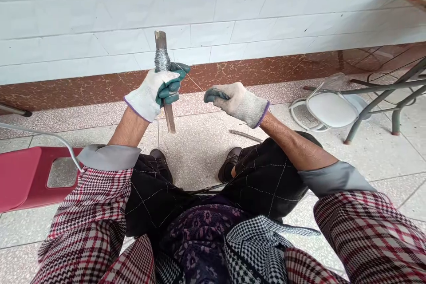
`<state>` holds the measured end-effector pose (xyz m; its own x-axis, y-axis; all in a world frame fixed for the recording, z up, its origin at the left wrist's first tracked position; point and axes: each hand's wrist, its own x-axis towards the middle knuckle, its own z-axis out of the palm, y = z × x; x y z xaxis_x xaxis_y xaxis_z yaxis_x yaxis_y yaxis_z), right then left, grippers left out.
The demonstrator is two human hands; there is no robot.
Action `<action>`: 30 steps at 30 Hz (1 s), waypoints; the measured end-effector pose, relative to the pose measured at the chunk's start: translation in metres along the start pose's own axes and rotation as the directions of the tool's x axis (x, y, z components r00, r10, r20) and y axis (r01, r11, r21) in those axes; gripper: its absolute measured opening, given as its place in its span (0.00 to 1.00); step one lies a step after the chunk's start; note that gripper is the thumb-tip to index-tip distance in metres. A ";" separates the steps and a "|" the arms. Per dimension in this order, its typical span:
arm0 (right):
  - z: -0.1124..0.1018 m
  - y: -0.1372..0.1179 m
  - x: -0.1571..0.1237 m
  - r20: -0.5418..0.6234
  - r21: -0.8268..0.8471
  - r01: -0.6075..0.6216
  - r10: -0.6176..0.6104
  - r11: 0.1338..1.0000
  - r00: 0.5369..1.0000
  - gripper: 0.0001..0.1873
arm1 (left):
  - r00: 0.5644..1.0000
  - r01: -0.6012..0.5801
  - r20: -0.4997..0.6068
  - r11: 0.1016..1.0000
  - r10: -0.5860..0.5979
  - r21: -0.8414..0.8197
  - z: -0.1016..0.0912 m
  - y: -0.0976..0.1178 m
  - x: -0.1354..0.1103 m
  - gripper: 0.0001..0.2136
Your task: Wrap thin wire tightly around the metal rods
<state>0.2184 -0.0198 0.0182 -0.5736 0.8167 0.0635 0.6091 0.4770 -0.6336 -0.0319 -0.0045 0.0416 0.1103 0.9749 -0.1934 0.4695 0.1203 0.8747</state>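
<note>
My left hand (158, 88), in a white glove with a green coated palm, is closed round a wooden stick (169, 117) held nearly upright. Thin silvery wire (162, 60) is wound in many turns round the stick's upper part, just above my fingers. From there a single strand of wire (193, 80) runs taut down to the right. My right hand (233, 100), gloved the same way, pinches that strand between thumb and fingers. The fingertips hide where the strand ends in its grip. Both hands are in front of me, above my knees.
A grey rod-like piece (246, 136) lies on the speckled floor by my right shoe. A red chair (29, 177) stands at left. At right are a white round-seated stool (333, 110) and a green-legged metal frame (382, 102). The tiled wall (233, 4) rises ahead.
</note>
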 end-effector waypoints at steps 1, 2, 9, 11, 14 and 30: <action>0.003 -0.001 0.000 0.026 -0.008 -0.018 0.018 1.000 0.999 0.14 | 1.000 -0.004 -0.025 0.995 0.007 0.100 -0.001 -0.002 0.003 0.22; 0.006 -0.004 -0.002 0.064 -0.008 -0.025 0.026 1.000 0.998 0.13 | 0.999 -0.003 -0.051 0.971 0.016 0.239 0.000 -0.006 0.007 0.22; 0.000 -0.008 -0.002 0.061 0.048 -0.024 0.021 0.999 0.998 0.12 | 0.986 -0.075 0.134 0.445 -0.103 0.893 0.064 -0.036 0.035 0.16; -0.008 0.014 0.009 -0.049 -0.015 -0.090 0.089 0.996 0.995 0.12 | 0.951 -0.206 0.274 0.366 -0.145 0.908 0.084 -0.037 0.031 0.16; -0.008 0.051 0.027 -0.099 -0.038 -0.181 0.177 0.983 0.979 0.11 | 0.938 -0.310 0.346 0.372 -0.033 0.875 0.089 -0.027 0.019 0.17; 0.002 0.014 0.020 -0.064 0.310 -0.250 0.283 0.917 0.957 0.12 | 0.939 -0.239 0.304 0.329 -0.161 0.913 0.082 -0.038 0.026 0.15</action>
<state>0.2144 0.0023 0.0084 -0.3416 0.9373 -0.0687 0.5320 0.1326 -0.8363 0.0252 0.0008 -0.0326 0.2943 0.8394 -0.4570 0.9284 -0.3645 -0.0717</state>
